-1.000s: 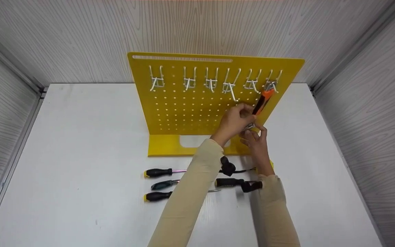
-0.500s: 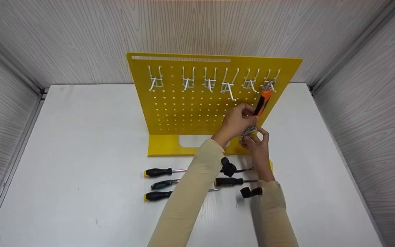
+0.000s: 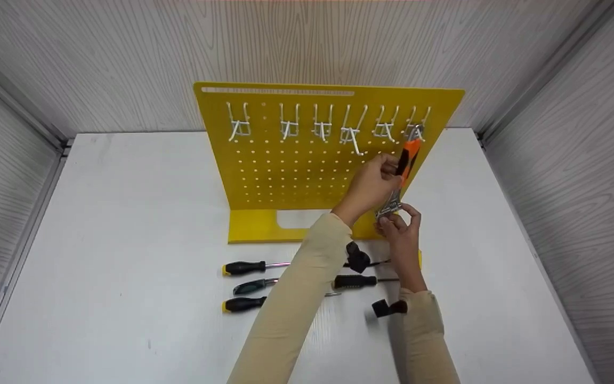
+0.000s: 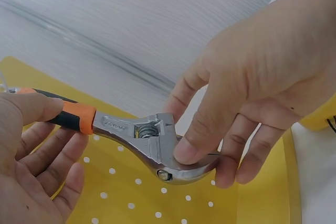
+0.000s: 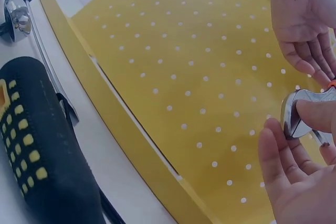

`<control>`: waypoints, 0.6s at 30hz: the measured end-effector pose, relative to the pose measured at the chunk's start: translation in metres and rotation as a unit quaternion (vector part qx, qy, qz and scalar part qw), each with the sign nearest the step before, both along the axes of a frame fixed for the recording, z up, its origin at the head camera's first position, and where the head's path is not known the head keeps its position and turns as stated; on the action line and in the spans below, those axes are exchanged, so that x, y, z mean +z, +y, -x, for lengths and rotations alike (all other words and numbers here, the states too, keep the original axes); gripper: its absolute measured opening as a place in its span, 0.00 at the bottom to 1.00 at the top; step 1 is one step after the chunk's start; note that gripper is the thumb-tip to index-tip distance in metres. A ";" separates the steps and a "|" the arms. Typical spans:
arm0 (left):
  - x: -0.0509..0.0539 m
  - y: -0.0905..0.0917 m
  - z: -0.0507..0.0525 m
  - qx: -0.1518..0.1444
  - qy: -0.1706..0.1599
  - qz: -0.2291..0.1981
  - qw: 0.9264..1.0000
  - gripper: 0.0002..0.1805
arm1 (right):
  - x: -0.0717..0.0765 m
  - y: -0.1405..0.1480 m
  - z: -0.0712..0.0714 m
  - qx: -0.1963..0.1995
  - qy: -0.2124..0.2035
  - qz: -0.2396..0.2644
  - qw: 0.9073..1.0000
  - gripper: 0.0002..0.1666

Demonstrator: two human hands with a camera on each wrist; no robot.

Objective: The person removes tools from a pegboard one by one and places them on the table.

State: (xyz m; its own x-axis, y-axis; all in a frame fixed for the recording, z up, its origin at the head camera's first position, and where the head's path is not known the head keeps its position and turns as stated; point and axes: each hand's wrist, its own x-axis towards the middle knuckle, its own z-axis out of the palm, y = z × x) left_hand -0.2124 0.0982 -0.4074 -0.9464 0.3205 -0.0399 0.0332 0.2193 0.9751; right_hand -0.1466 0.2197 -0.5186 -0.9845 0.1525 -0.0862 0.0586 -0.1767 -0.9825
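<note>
An adjustable wrench with an orange and black handle slants down in front of the yellow pegboard. Its handle end is at the far-right white hook; whether the hook passes through the hole is too small to tell. My left hand pinches the handle, the thumb lying along it in the left wrist view. Lower down, my right hand holds the wrench's metal head between thumb and fingers. In the right wrist view my right fingers partly hide that head.
More white hooks line the upper board. Several screwdrivers lie on the white table before the base, including a black-handled screwdriver; my left sleeve covers some. Black wrist-camera mounts stick out from both arms.
The wrench head has swung downward and shows more below my left hand. My right hand has moved slightly down with it, while the left keeps holding the handle. The view has shifted slightly.
</note>
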 end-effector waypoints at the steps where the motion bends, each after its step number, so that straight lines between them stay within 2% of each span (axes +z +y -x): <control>1: 0.001 0.000 0.000 -0.001 -0.002 -0.005 1.000 0.16 | 0.001 -0.001 -0.001 -0.001 0.000 0.001 1.000 0.29; 4: 0.002 0.000 0.001 -0.003 -0.008 -0.016 1.000 0.16 | 0.002 -0.003 -0.001 -0.007 0.001 0.001 1.000 0.28; 10: 0.002 0.002 -0.001 0.004 0.001 -0.023 1.000 0.18 | 0.003 -0.008 -0.002 -0.023 0.008 -0.001 1.000 0.29; 18: -0.002 0.005 -0.005 0.016 0.013 -0.008 1.000 0.17 | 0.003 -0.008 -0.006 -0.054 -0.017 -0.021 0.998 0.27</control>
